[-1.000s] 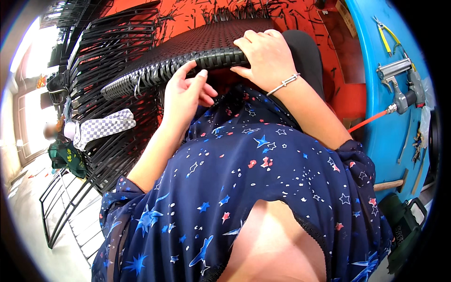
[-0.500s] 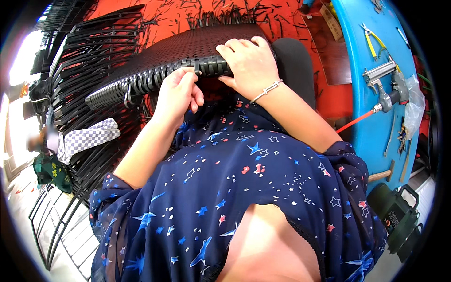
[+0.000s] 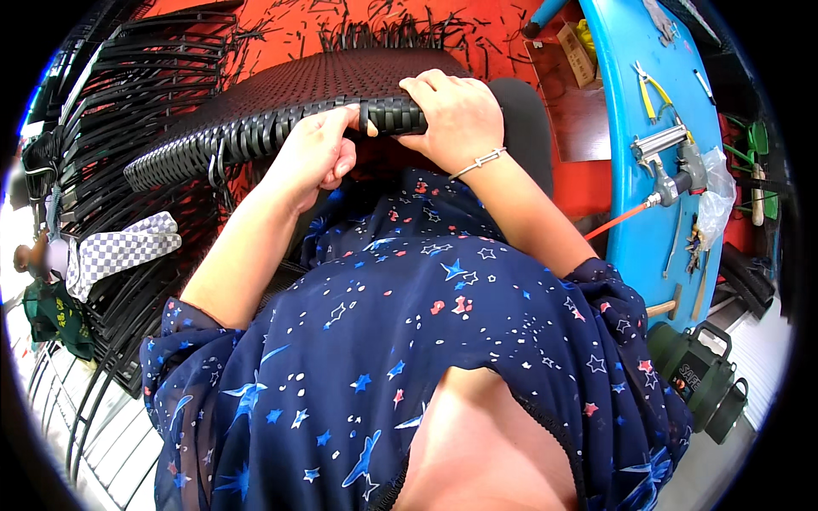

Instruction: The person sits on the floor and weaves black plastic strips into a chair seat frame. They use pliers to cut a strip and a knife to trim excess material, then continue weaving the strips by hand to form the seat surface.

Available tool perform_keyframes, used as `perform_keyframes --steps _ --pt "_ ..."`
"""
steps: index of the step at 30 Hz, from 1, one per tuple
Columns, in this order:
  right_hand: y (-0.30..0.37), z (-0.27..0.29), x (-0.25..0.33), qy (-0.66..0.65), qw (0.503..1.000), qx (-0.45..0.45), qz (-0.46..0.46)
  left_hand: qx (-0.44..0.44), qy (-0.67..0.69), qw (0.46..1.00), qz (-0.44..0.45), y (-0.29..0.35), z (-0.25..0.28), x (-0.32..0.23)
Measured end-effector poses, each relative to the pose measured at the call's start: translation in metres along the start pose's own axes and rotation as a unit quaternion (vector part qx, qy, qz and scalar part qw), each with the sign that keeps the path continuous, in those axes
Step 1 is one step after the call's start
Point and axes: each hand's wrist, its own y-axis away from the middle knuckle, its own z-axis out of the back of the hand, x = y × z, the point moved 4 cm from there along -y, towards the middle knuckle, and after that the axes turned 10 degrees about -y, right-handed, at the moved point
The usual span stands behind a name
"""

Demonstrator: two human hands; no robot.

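Note:
A black woven panel (image 3: 315, 81), made of flat plastic-looking strips, lies in front of me with its wrapped edge (image 3: 247, 136) facing me. My left hand (image 3: 311, 157) is at that edge, its lower fingers curled. One of its fingertips goes behind a black strip (image 3: 364, 117) and shows just past it. To the right, my right hand (image 3: 456, 115) clasps the same edge, fingers over the top and thumb below. The panel's underside is hidden.
Black slatted frames (image 3: 153, 94) are stacked at left, beside a checkered cloth (image 3: 128, 247). Strip scraps litter the red floor (image 3: 290, 17). On the blue table (image 3: 626, 51) at right lie yellow-handled pliers (image 3: 652, 94) and an air tool (image 3: 673, 166) with a red hose.
My left hand has turned, and its fingertip has gone from pinching at the edge to behind the strip. My right hand keeps its hold. The view has shifted slightly.

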Motion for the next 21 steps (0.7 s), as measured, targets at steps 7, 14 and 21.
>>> perform_keyframes --steps 7,14,21 --pt "-0.002 -0.007 -0.005 0.027 0.999 -0.026 0.019 -0.003 0.043 0.999 -0.013 -0.002 -0.008 0.004" --pt "-0.001 -0.003 -0.004 0.028 1.0 -0.005 0.004 -0.077 0.024 0.992 -0.102 0.004 -0.025 0.012" --pt "0.001 -0.004 -0.005 0.021 1.0 -0.013 0.017 -0.079 -0.002 0.988 -0.132 0.018 -0.031 0.016"
